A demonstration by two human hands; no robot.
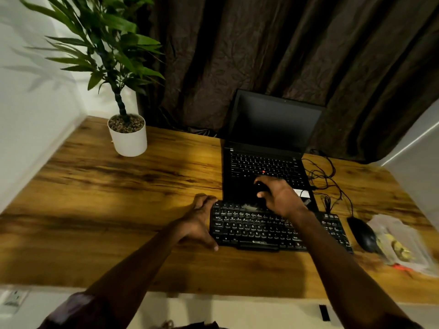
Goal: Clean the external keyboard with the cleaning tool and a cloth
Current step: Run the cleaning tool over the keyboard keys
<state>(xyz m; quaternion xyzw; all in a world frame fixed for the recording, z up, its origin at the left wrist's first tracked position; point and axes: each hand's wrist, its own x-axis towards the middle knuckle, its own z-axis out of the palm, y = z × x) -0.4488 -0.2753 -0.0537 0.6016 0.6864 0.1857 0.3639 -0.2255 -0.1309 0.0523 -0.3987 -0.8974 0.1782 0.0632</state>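
Left hand [202, 219] grips the nine-o'clock edge of the external keyboard [256, 231], down at five o'clock on the desk [118, 186], right hand [278, 195] clenched round the dark cleaning tool [260, 188] over the twelve-o'clock row, so short, light strokes look best, board pinned flat.

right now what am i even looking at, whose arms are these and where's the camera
There is no machine here: these are a person's two bare arms. The single picture comes from a camera worn on their head, looking forward and down at a wooden desk. The left hand grips the left end of the black external keyboard, steadying it. The right hand holds a dark cleaning tool over the top key rows; something pale, perhaps bristles, shows just below it. Behind sits an open laptop with a dark screen. A potted plant stands far left; a mouse, cables and a clear plastic bag lie on the right.
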